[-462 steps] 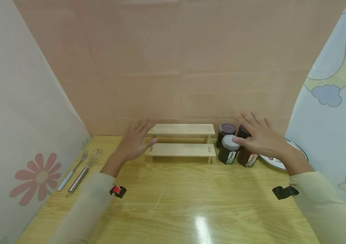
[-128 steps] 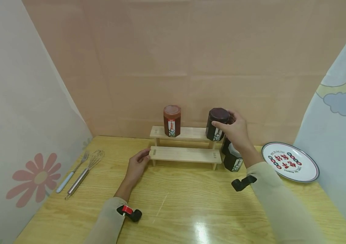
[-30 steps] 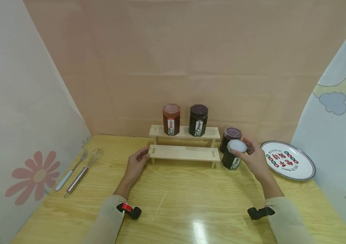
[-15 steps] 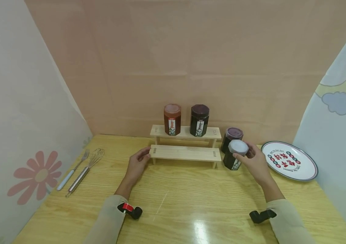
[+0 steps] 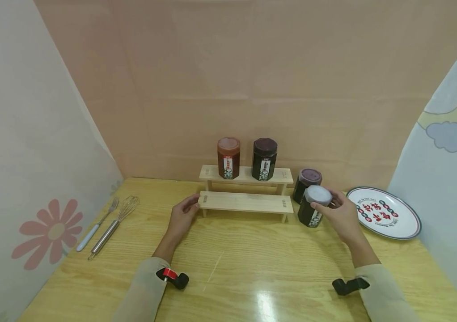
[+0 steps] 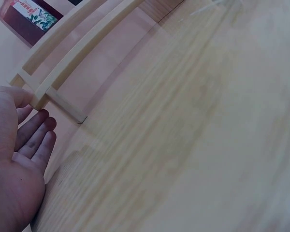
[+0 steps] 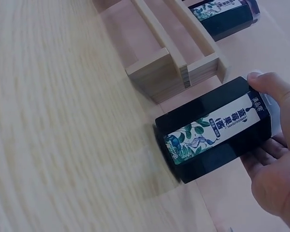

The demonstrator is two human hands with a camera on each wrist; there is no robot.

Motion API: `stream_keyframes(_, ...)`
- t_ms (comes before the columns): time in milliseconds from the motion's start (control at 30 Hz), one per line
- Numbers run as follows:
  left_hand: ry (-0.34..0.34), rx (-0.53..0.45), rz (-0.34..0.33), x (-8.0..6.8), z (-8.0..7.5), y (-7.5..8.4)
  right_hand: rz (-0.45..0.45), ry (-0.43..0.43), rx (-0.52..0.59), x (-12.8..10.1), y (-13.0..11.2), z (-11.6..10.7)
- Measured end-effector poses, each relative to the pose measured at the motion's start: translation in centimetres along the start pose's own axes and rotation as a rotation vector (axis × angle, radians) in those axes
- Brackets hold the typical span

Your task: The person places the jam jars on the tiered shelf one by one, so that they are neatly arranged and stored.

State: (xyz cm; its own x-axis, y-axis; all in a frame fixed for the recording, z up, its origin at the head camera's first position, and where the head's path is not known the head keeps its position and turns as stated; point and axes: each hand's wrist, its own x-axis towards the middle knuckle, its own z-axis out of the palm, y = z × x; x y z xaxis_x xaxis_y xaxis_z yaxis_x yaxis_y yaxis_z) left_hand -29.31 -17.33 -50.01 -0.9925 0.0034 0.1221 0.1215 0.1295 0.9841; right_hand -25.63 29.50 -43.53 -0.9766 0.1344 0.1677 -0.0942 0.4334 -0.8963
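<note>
My right hand (image 5: 343, 219) grips a dark eight-sided jar with a white lid (image 5: 308, 213) near its top, thumb in front and fingers behind. In the right wrist view this jar (image 7: 215, 128) shows a blueberry label, its base close over the table. My left hand (image 5: 181, 219) pinches the left end of the lower step of a two-step wooden rack (image 5: 246, 202); the thumb overlaps the corner in the left wrist view. On the upper step stand a reddish-brown jar (image 5: 228, 158) and a dark jar (image 5: 264, 160), both upright.
Another dark jar with a purple lid (image 5: 309, 179) stands right of the rack, partly hidden behind the held one. An oval white plate (image 5: 405, 223) lies at the right. A fork (image 5: 91, 235) and a whisk (image 5: 107, 235) lie at the left. Cloth-like walls close the back and sides.
Since the oldest frame, the reddish-brown and one dark jar have gone onto the upper step. Over the last second, the white-lidded jar has shifted slightly right with my right hand; my left stays put.
</note>
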Motion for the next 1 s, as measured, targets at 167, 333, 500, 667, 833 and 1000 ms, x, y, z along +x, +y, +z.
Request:
stream_keyframes(167, -0.011, 0.004, -0.018, -0.7, 0.1, 1.6, 0.02, -0.001, -0.004, -0.3, -0.9, -0.6)
stream_keyframes(333, -0.024, 0.011, -0.028, -1.5, 0.1, 3.1, 0.037, 0.009, -0.005, -0.6, -2.3, -0.7)
stream_keyframes(500, -0.015, 0.007, -0.028, -0.9, 0.1, 1.8, 0.044, 0.005, 0.012, -0.7, -4.0, -0.4)
stream_keyframes(667, -0.001, 0.002, -0.006, -0.1, 0.0, 0.1, 0.005, -0.003, 0.015, -0.8, -5.8, 0.4)
stream_keyframes(833, 0.012, 0.005, 0.02, -0.1, 0.0, 0.0, -0.052, -0.016, 0.059, -0.6, -7.1, 1.8)
stream_keyframes(1000, 0.014, 0.01, 0.023, -0.2, 0.1, 0.0, -0.099, -0.018, 0.108, -0.4, -7.8, 3.8)
